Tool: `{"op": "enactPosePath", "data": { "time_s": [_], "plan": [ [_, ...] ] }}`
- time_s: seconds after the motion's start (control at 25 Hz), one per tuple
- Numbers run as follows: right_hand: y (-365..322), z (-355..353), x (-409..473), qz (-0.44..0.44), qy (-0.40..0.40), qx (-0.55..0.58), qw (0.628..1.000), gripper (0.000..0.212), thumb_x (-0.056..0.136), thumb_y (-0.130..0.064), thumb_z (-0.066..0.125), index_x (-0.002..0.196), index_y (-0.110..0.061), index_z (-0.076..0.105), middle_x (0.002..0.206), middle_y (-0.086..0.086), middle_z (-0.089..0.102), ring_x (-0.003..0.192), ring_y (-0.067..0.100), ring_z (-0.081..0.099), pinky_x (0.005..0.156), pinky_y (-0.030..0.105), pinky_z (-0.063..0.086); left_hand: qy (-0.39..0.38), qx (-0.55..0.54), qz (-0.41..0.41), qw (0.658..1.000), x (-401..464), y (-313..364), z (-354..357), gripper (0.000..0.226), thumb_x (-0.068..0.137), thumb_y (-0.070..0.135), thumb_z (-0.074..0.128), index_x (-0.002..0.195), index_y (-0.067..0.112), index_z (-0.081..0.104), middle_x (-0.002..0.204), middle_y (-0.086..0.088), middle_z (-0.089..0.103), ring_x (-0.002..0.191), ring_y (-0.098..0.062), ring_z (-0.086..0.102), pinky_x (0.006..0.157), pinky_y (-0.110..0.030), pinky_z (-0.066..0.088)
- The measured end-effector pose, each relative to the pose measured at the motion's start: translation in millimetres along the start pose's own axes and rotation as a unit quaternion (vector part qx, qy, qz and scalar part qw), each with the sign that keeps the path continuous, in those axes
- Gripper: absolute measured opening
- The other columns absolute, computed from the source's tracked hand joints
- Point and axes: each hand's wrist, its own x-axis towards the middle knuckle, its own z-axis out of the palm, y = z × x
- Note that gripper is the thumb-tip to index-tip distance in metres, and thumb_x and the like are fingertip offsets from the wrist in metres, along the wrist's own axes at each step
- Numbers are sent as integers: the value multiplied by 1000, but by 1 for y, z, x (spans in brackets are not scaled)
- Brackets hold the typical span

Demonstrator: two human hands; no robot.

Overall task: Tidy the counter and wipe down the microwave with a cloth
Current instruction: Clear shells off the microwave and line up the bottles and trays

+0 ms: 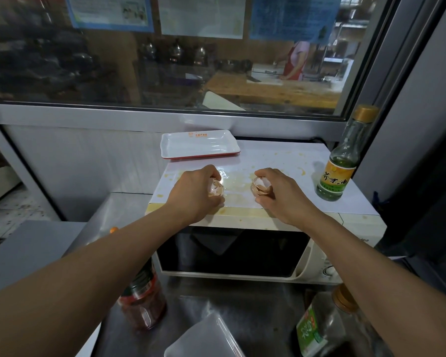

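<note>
A white microwave (242,274) stands on the steel counter, its top (273,161) smeared with yellow stains and a wet patch. My left hand (196,191) grips a broken eggshell (216,188) on the microwave's top, left of centre. My right hand (281,194) grips a second broken eggshell (261,186) a little to the right. Both hands sit close above the front edge of the top. No cloth is in view.
A white tray with a red rim (200,144) lies at the back of the top. A green glass bottle (341,161) stands at its right. On the counter (242,305) below are a red jar (143,302), a clear lid (204,338) and two bottles (317,328).
</note>
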Motion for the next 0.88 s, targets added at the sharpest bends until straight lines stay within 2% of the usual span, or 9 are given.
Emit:
{"op": "enactPosePath", "data": {
  "time_s": [0.08,0.32,0.44,0.68,0.88],
  "plan": [
    [0,0,2,-1,5,-1,1000,48,87,-15,63,132,-19,45,124,3,50,88,13,49,73,18,31,-2,2,-2,1000,0,0,0,39,77,28,73,111,19,56,109,-1,65,99,-21,57,84,-35,50],
    [-2,-1,4,-1,7,0,1000,48,87,-15,62,132,-19,45,124,4,51,91,13,46,73,18,29,0,6,-5,1000,-1,0,-2,41,77,27,73,113,19,56,111,-2,64,99,-21,57,83,-34,50],
    [-6,-6,2,-13,21,4,1000,47,87,-14,60,132,-18,45,125,4,51,95,10,42,70,13,25,5,7,-2,1000,-4,3,-5,39,78,27,72,112,19,56,111,-1,64,98,-20,58,83,-34,50],
    [-24,-23,-20,-24,46,6,999,48,89,-17,61,134,-18,44,129,3,51,99,11,47,77,14,27,20,9,19,1000,-13,17,-12,41,76,28,74,112,19,57,110,-1,64,97,-20,57,80,-31,48],
    [-51,-39,-58,10,79,-13,997,50,88,-18,63,134,-19,43,131,3,51,112,18,51,82,18,30,16,-10,68,998,-29,27,-22,41,75,27,75,111,20,57,111,0,64,100,-21,57,82,-31,47]
  ]
}}
